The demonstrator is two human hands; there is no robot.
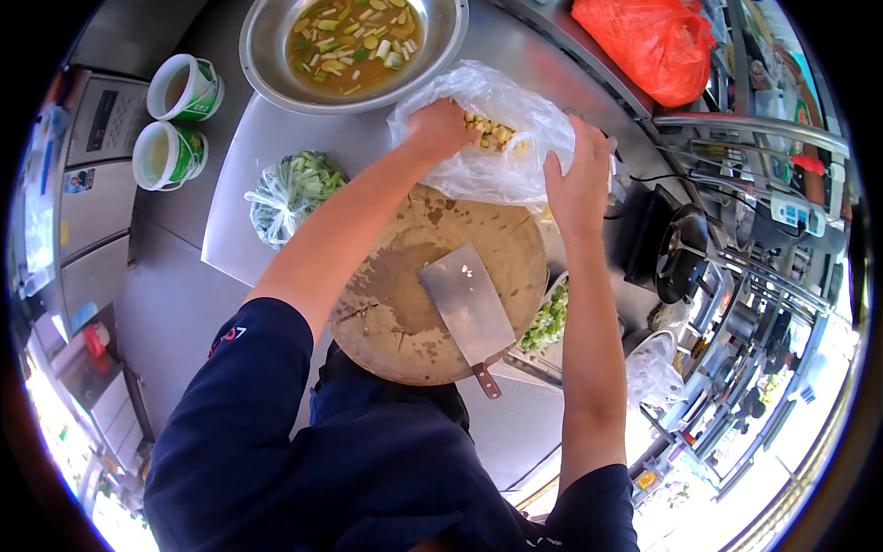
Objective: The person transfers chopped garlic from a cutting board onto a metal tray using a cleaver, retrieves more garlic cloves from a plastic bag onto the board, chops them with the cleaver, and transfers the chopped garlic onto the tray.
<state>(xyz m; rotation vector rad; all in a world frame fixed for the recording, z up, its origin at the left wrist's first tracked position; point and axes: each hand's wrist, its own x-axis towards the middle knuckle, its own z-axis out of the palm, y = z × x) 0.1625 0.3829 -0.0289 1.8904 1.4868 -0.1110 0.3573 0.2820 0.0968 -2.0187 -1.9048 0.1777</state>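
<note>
A clear plastic bag [501,179] of pale yellow chopped pieces [492,133] lies at the far edge of a round wooden chopping board [395,276]. My left hand [443,129] reaches into the bag's mouth beside the pieces, its fingertips mostly hidden. At the bag's right side, my right hand [579,179] curls around the plastic, thumb nearer me and fingers beyond. A cleaver [467,304] rests flat on the board, with small pale bits on its blade and its brown handle past the board's edge.
A steel bowl [262,69] with brownish liquid and cut scallions stands beyond the bag. A tied bag of greens [294,193] sits left, two white-green tubs [170,155] farther left. Chopped greens [549,322] lie right of the board. A red bag [648,51] and black pan [682,253] are rightward.
</note>
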